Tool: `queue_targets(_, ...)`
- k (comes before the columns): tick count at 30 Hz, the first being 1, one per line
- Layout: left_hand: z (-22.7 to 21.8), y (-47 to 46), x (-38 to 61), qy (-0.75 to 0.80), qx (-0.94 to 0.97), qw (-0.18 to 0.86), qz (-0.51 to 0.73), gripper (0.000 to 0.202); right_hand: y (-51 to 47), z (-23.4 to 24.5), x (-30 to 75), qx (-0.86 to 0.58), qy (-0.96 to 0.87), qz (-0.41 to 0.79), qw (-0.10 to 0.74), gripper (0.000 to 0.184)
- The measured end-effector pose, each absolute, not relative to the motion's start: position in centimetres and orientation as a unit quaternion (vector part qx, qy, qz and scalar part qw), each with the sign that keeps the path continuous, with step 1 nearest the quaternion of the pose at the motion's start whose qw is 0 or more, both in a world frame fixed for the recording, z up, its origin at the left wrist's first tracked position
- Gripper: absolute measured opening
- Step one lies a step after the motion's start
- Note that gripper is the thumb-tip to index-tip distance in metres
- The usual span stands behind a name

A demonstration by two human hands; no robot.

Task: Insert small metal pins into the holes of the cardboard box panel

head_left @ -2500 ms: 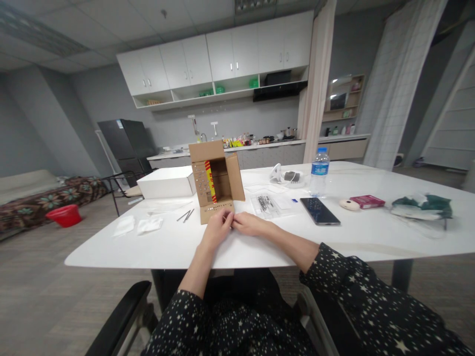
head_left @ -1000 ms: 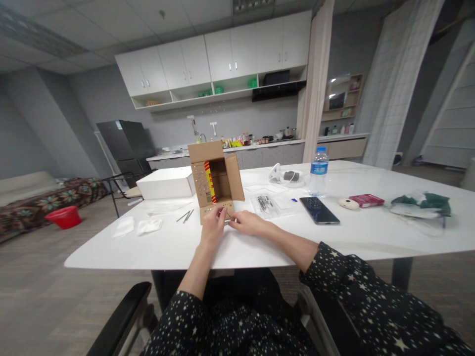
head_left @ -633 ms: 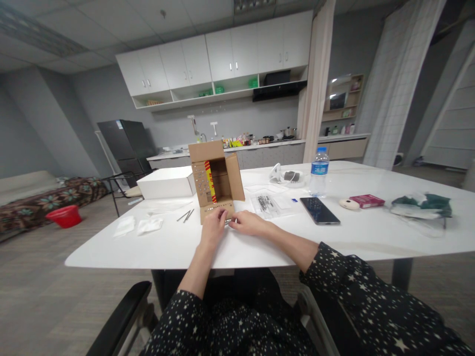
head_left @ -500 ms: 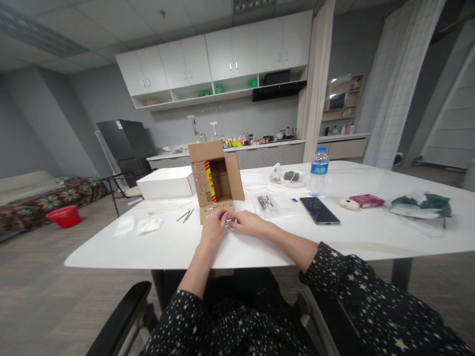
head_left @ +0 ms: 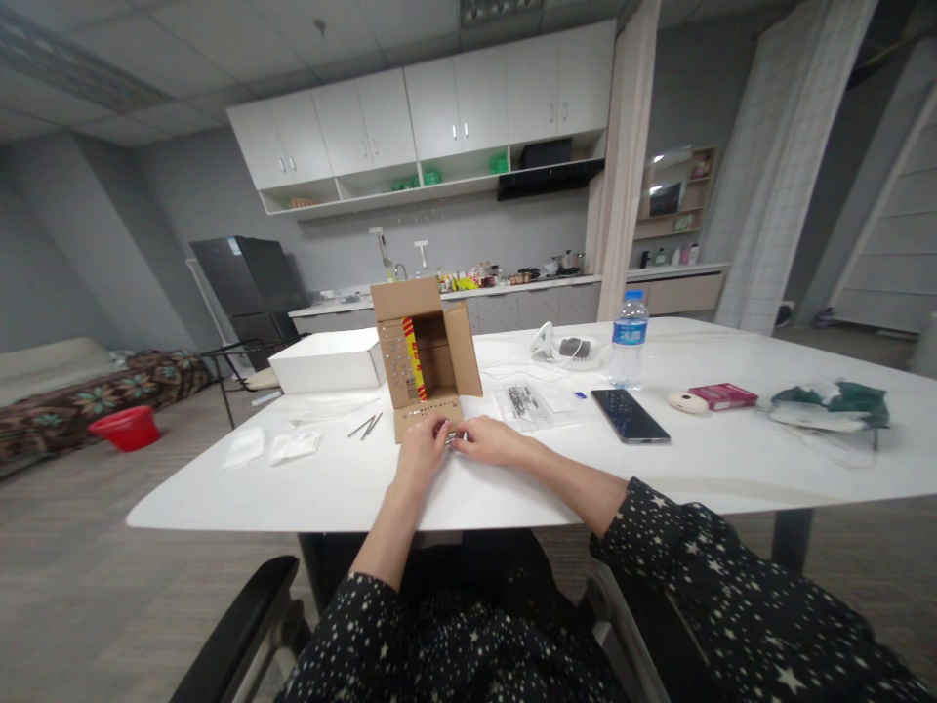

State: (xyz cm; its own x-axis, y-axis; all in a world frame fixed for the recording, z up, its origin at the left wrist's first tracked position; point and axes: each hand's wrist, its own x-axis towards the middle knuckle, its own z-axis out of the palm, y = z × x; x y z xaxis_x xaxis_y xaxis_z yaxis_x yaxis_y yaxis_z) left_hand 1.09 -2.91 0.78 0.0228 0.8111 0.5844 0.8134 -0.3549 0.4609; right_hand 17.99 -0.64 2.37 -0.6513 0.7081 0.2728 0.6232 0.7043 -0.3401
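An open cardboard box [head_left: 428,342] lies on its side on the white table [head_left: 512,478], its front flap down and dotted with small holes. My left hand [head_left: 423,451] rests at that flap with fingers curled in a pinch. My right hand [head_left: 489,439] is just to its right, fingers also pinched. Between the two fingertips shows a thin metallic item [head_left: 452,438], too small to name. Both hands meet close to the flap's right corner.
A white box [head_left: 329,359], thin metal tools [head_left: 366,426] and white wipes [head_left: 272,445] lie to the left. To the right are a clear bag [head_left: 525,402], a phone [head_left: 630,416], a water bottle [head_left: 630,340], a red packet [head_left: 724,396] and green cloth [head_left: 835,405].
My left hand lifted its fingers to the flap's edge, then drew back to meet the right fingertips. The right hand barely shifted. The box stayed put.
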Motion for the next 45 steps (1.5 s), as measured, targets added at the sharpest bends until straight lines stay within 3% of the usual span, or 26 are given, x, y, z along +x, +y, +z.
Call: queue_targets(45,2.1,-4.4,1.8,-0.689,-0.68,-0.012,-0.251,0.019,-0.8,2.6,18.0,-0.364,-0.905,0.116,0.185,0.03)
